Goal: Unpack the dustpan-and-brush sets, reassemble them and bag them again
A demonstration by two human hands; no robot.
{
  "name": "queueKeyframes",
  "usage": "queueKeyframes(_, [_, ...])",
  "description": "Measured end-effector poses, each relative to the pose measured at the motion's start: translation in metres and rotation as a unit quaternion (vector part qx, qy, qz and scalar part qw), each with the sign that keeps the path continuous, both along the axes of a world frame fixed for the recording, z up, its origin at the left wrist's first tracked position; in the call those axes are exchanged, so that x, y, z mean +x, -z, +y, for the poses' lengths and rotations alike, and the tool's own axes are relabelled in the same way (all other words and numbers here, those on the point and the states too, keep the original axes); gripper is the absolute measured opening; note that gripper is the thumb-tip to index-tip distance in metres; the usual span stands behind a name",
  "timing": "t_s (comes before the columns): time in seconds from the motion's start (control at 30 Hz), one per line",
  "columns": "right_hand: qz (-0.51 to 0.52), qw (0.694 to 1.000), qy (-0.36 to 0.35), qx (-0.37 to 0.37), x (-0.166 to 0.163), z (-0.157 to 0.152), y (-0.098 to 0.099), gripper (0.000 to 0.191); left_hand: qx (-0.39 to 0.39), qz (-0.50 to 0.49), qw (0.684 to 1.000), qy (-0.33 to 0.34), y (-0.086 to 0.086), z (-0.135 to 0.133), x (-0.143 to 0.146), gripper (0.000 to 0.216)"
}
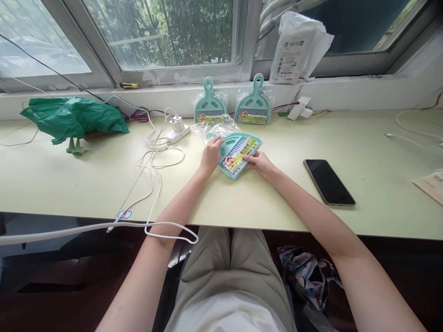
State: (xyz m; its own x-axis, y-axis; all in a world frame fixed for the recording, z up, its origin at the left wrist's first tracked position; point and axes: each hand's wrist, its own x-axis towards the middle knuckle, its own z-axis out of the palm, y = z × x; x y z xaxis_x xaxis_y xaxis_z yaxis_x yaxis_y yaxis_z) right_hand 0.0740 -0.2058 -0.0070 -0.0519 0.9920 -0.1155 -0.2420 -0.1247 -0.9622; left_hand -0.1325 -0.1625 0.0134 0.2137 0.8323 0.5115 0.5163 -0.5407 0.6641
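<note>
A big pale yellow table [86,184] runs right across, under the windows [173,32]. A crumpled green bag [79,115] sits far over on the left side. A wrapped white packet [289,55] stands up on the sill [169,94] at the back.

Near the middle of the table is the blue-green dustpan and brush set [229,145], and both hands have hold of it. It is between them, tipped on a slant. Its handle end points to the left and back, and its wide end points to the right and front. (I can't tell if it touches the table under it.) Two more sets, one on the left [208,103] and one on the right [255,103], stand up by the wall behind it. A black phone [328,182] lies on the right, well apart from the hands.

The left hand [211,157] is closed on the set near its handle end. The right hand [261,165] pinches it by the wide end, with finger tips at the bottom edge of the bright label [243,151]. Some clear plastic [226,125] lies just behind the set. A small white plug [177,123] sits on a power strip [178,134] to the left.
</note>
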Motion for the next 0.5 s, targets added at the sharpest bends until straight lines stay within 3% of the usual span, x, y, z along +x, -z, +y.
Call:
queueKeyframes(0.13, [0.028, 0.998, 0.049, 0.023, -0.001, 0.001, -0.001, 0.024, 0.02, -0.022, 0.999, 0.024, -0.004, -0.004, -0.003, 0.036])
queueKeyframes(0.23, [0.051, 0.994, 0.085, 0.047, 0.002, 0.001, -0.005, 0.026, 0.026, -0.131, 0.99, -0.046, -0.009, -0.009, -0.003, 0.046])
queueKeyframes(0.37, [0.071, 0.99, 0.099, 0.073, 0.003, 0.0, -0.009, 0.032, -0.048, -0.358, 0.918, -0.163, -0.016, -0.002, -0.008, 0.064])
queueKeyframes(0.43, [0.073, 0.989, 0.098, 0.076, 0.002, 0.0, -0.009, 0.034, -0.129, -0.439, 0.881, -0.12, -0.019, 0.007, -0.016, 0.063])
queueKeyframes(0.5, [0.072, 0.99, 0.095, 0.078, 0.002, 0.0, -0.009, 0.037, -0.231, -0.463, 0.856, 0.019, -0.022, 0.016, -0.025, 0.059])
